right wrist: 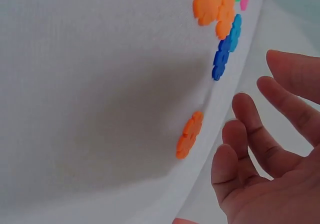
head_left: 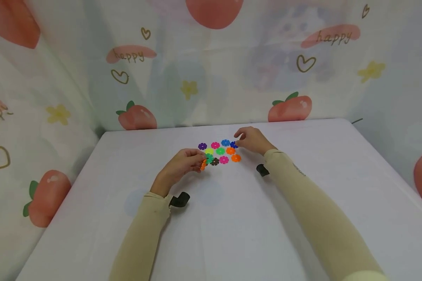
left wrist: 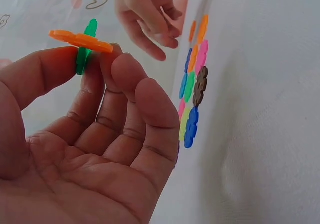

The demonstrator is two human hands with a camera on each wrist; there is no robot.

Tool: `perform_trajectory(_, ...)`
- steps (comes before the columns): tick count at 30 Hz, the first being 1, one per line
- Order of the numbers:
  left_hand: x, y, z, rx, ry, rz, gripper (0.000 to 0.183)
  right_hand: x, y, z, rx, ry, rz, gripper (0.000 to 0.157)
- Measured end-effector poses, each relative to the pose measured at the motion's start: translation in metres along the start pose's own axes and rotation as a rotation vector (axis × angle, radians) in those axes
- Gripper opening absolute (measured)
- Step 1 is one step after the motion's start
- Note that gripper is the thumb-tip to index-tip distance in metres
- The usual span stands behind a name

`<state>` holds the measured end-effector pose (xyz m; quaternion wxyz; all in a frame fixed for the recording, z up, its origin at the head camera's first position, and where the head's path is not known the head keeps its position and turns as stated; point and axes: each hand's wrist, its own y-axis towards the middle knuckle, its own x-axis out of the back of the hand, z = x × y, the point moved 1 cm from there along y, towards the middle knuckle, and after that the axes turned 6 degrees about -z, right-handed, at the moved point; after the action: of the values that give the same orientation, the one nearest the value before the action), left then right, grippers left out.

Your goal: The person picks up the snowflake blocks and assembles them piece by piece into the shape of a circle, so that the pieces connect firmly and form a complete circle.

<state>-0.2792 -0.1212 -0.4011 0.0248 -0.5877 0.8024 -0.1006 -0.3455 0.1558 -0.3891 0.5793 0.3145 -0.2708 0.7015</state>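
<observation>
My left hand (head_left: 183, 166) pinches two flower-shaped plastic discs between thumb and fingers. A green disc (left wrist: 91, 29) and an orange disc (left wrist: 75, 38) cross each other at an angle, slotted together. My right hand (head_left: 254, 139) hovers over the right end of the loose discs, fingers loosely bent and nothing between them. Nearest to it lie a dark blue disc (right wrist: 220, 61) and a lone orange disc (right wrist: 190, 135), which the hand hides in the head view. Pink (head_left: 224, 160), brown (head_left: 215, 161) and purple (head_left: 202, 146) discs lie flat between the hands.
The discs lie in loose rows on a white-covered table (head_left: 218, 226). A printed curtain (head_left: 211, 70) hangs along the back edge and left side. Black wrist mounts (head_left: 180, 200) stick out below both sleeves.
</observation>
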Motion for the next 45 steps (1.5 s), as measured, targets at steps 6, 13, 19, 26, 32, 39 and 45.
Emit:
perform_trajectory(6,-0.002,0.000,-0.001,-0.010,-0.001,0.022,0.023,-0.005,0.016,-0.002,-0.025,-0.140,0.004,0.031)
perform_trajectory(13,-0.004,0.001,-0.002,0.020,-0.002,0.014,0.020,-0.012,0.019,-0.001,-0.025,-0.247,0.010,0.025)
perform_trajectory(19,-0.005,0.000,-0.001,0.037,-0.011,0.005,0.020,-0.013,0.016,-0.005,-0.069,-0.084,0.029,0.022)
perform_trajectory(26,-0.007,-0.003,-0.002,0.054,-0.025,-0.016,0.025,-0.008,-0.010,0.003,0.033,0.130,-0.051,0.020)
perform_trajectory(32,-0.007,-0.002,-0.005,0.046,-0.029,-0.036,0.026,-0.007,-0.034,0.018,0.103,0.243,-0.051,0.016)
perform_trajectory(39,-0.009,-0.002,-0.006,0.037,-0.022,-0.042,0.025,-0.016,-0.059,0.034,0.204,0.340,-0.014,0.008)
perform_trajectory(45,-0.011,-0.002,-0.005,0.020,-0.020,-0.023,0.024,-0.024,-0.068,0.040,0.232,0.416,0.037,0.006)
